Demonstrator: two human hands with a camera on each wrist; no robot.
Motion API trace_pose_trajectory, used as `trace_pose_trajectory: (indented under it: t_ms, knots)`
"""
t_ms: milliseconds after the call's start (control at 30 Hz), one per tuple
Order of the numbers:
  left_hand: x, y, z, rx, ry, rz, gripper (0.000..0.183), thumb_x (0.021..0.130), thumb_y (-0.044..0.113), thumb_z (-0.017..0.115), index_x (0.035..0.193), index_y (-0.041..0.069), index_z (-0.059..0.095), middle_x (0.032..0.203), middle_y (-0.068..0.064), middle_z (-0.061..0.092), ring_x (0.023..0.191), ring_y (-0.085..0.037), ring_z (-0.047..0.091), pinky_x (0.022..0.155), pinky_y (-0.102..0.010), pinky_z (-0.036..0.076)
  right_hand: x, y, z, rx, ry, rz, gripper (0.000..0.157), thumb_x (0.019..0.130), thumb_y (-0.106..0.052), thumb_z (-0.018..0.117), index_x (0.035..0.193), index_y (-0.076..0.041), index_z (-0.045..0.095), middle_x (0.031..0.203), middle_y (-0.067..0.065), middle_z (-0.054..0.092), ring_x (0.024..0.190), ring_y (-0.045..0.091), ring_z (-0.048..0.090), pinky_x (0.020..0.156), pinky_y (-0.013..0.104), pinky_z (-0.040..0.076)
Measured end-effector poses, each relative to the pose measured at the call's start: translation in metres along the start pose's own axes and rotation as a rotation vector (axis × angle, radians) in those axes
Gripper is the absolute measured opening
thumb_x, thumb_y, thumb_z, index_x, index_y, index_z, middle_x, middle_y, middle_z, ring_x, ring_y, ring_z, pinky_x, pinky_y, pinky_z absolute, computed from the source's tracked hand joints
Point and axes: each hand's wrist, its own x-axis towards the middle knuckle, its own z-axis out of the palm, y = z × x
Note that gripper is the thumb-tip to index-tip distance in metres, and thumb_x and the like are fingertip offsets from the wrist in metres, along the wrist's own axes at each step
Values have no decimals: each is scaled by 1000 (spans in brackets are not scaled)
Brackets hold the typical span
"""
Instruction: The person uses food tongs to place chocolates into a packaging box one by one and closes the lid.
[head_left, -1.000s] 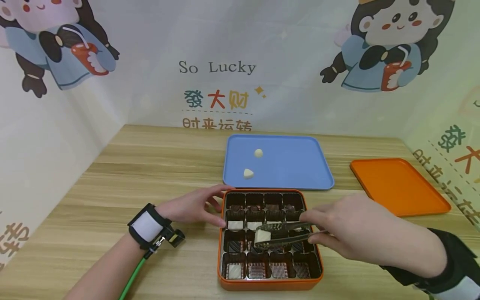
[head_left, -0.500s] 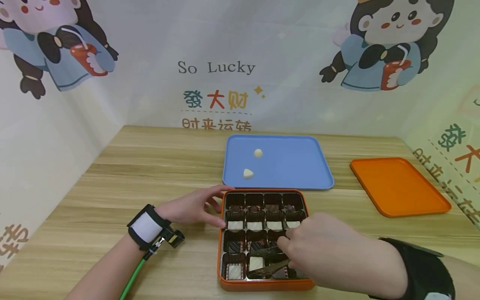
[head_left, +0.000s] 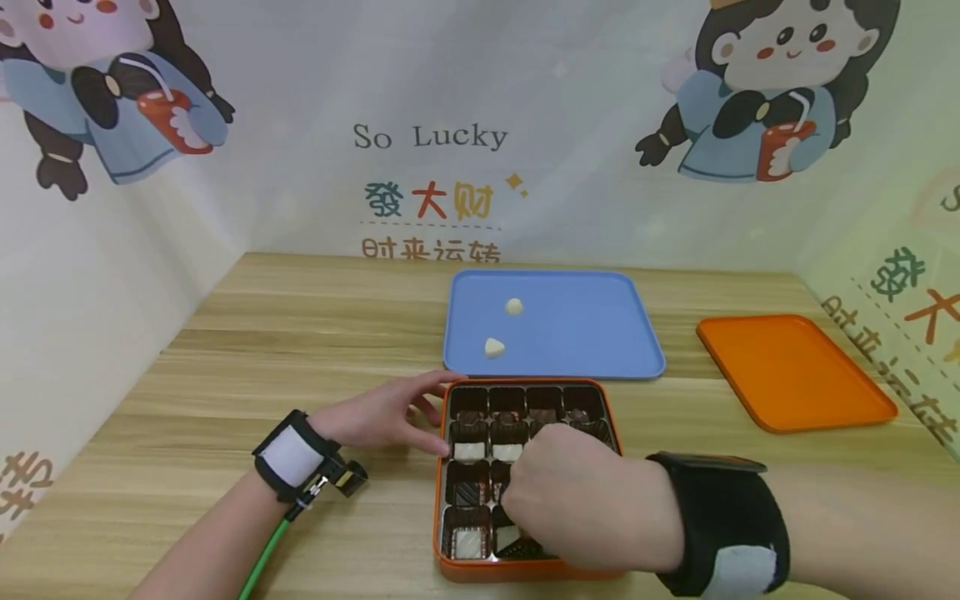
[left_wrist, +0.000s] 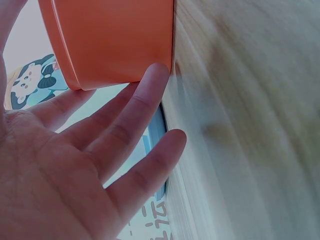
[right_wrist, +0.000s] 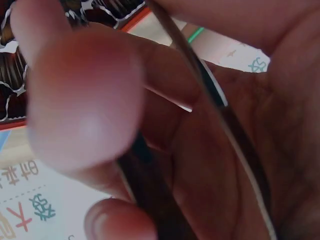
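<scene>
An orange box (head_left: 525, 571) with a dark divided insert holds chocolates and white pieces in its compartments. My left hand (head_left: 386, 412) rests against the box's far left corner, fingers fairly straight, as the left wrist view also shows. Over the box's front right part, my right hand (head_left: 592, 496) grips metal tongs (right_wrist: 245, 165); in the right wrist view their two arms run through the palm. A white piece (head_left: 507, 534) shows in the second front compartment beside the tongs' dark tip. Whether the tongs still pinch it, I cannot tell. My right hand hides several compartments.
Just behind the box lies a blue tray (head_left: 592, 325) carrying a round white piece (head_left: 513, 307) and a triangular white piece (head_left: 493, 347). An orange tray (head_left: 795, 375) lies to the right. Printed cloth walls (head_left: 300, 167) enclose the wooden table (head_left: 322, 325).
My right hand has moved left and toward the front with the tongs, bringing the white piece from above the middle rows into the second front compartment. The left hand stays put.
</scene>
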Motion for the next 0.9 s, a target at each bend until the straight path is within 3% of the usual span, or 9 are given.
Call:
trace_pose_trajectory:
  t_ms: [367, 633, 733, 800, 900]
  knots:
    - [1, 0, 1, 4, 9, 1, 82, 72, 40, 72, 141, 27, 28, 132, -9, 41, 98, -14, 53, 83, -34, 44, 7, -4, -6, 8, -81, 31, 16, 75, -29, 66, 62, -28, 56, 54, -13, 43, 47, 5, 38, 44, 24, 30]
    - [1, 1, 1, 18, 9, 10, 83, 72, 40, 72, 141, 26, 28, 133, -10, 40, 99, -13, 53, 83, -34, 43, -14, 19, -10, 227, -138, 94, 28, 76, -31, 67, 58, -25, 46, 52, -11, 34, 47, 8, 36, 45, 25, 32]
    - [1, 1, 1, 12, 6, 3, 84, 72, 40, 72, 141, 26, 28, 134, -11, 40, 99, -13, 53, 83, -34, 43, -28, 31, -8, 349, -137, 126, 25, 79, -38, 65, 65, -23, 51, 54, -12, 34, 47, 6, 35, 45, 24, 31]
    - [0, 1, 1, 7, 4, -2, 84, 72, 40, 72, 142, 26, 27, 134, -11, 39, 99, -14, 53, 83, -33, 44, -36, 38, -6, 437, -131, 162, 21, 80, -44, 63, 79, -23, 59, 60, -14, 43, 50, 3, 38, 46, 23, 33]
    - [-1, 1, 1, 2, 3, -5, 84, 72, 41, 72, 142, 26, 27, 134, -10, 39, 100, -14, 53, 83, -33, 44, -46, 50, -4, 545, -104, 223, 32, 82, -47, 61, 102, -23, 62, 67, -17, 49, 53, 0, 41, 46, 22, 36]
